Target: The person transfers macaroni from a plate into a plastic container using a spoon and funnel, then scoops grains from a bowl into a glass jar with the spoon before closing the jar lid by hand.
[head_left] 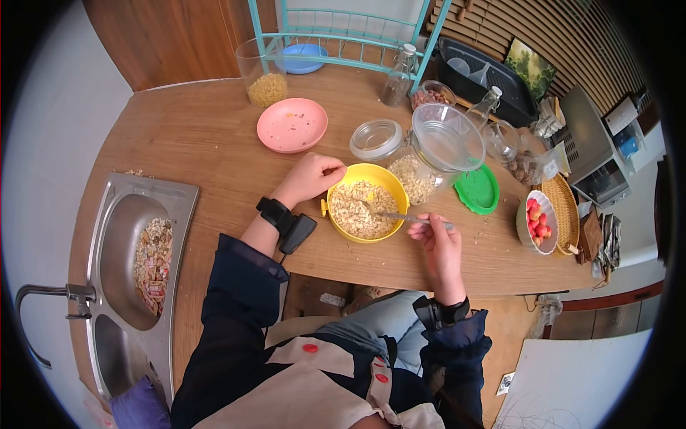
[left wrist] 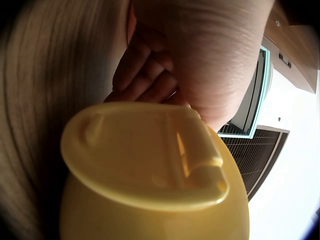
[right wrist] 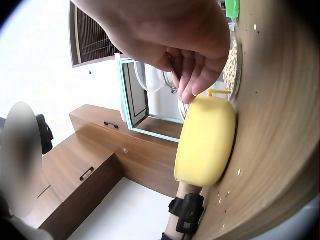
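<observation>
A yellow bowl [head_left: 334, 227] full of oat flakes [head_left: 354, 204] stands on the wooden counter close to its front edge. My left hand [head_left: 312, 176] holds the bowl at its upper left rim; in the left wrist view, its curled fingers [left wrist: 142, 80] show behind the bowl's yellow side tab [left wrist: 135, 150]. From the right, my right hand [head_left: 439, 247] pinches the handle of a metal spoon [head_left: 400, 216], whose head is hidden among the flakes. The right wrist view has the bowl's outer wall [right wrist: 207, 142] below the right hand's fingers.
Behind the bowl a large clear jar [head_left: 446, 143] leans over with oats inside, beside a glass lid [head_left: 376, 139]. A green lid [head_left: 477, 189] lies right of it, a pink plate [head_left: 292, 126] at the back left. A fruit bowl [head_left: 525, 232] stands far right, a sink [head_left: 118, 214] left.
</observation>
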`<state>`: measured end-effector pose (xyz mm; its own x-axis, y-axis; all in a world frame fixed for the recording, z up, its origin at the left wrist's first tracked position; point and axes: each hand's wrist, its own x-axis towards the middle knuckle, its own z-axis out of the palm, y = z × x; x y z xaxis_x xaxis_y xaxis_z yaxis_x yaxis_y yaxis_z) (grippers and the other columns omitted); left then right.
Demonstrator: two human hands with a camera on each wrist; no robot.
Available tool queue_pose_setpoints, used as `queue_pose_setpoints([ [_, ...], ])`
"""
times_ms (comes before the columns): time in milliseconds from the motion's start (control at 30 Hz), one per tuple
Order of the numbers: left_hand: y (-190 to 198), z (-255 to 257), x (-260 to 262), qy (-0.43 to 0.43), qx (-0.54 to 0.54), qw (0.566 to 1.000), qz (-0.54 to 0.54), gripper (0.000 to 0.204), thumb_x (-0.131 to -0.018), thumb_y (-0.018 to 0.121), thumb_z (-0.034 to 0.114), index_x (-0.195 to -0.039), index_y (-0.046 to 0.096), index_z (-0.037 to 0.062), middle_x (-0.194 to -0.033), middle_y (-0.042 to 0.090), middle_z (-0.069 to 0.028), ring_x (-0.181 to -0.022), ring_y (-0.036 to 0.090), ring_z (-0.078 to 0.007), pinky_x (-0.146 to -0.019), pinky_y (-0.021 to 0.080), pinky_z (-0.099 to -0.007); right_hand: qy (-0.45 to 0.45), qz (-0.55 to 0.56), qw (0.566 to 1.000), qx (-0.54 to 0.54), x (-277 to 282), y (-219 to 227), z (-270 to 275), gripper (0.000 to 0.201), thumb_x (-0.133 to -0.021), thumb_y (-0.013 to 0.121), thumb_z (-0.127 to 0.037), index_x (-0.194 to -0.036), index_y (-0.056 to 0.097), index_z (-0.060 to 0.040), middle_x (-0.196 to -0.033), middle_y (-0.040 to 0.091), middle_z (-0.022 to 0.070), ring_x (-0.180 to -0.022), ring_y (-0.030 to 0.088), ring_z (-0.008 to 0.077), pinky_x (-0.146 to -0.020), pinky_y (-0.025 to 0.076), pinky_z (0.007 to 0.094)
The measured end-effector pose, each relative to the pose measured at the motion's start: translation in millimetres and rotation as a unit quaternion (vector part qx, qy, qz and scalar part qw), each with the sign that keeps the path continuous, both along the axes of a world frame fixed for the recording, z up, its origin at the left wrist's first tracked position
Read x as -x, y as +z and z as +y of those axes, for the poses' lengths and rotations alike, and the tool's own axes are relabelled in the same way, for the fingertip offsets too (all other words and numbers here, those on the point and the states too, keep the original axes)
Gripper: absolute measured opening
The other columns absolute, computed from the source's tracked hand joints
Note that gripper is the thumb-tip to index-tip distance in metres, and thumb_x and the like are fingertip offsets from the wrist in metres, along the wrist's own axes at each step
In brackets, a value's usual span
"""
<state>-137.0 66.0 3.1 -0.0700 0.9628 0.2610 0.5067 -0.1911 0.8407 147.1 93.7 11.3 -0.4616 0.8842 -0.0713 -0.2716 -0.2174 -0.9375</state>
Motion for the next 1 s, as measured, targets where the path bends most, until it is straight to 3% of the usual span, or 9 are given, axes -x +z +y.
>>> queue_pose_setpoints([
  [400, -1, 0, 1, 0.001, 0.005, 1.0, 0.005, 0.022, -0.082, 0.054, 0.017, -0.073, 0.056, -0.0034, -0.052, 0.048, -0.0098, -0.043, 0.041, -0.0139, -0.045, 0.032, -0.0287, -0.049, 0.066, 0.996, 0.044, -11, -3, 0, 0.026, -0.093, 0.042, -0.019, -0.094, 0.055, 0.0035, -0.078, 0.061, 0.0119, -0.07, 0.061, 0.0179, -0.066, 0.049, 0.0267],
  [1000, -1, 0, 1, -0.003, 0.005, 1.0, 0.002, 0.022, -0.082, 0.054, 0.017, -0.074, 0.057, -0.0035, -0.052, 0.049, -0.009, -0.044, 0.042, -0.0133, -0.045, 0.033, -0.028, -0.097, 0.055, 0.994, -0.012, -17, -5, -5, 0.026, -0.094, 0.042, -0.02, -0.095, 0.054, 0.0035, -0.08, 0.062, 0.0131, -0.072, 0.061, 0.0191, -0.067, 0.049, 0.0267],
])
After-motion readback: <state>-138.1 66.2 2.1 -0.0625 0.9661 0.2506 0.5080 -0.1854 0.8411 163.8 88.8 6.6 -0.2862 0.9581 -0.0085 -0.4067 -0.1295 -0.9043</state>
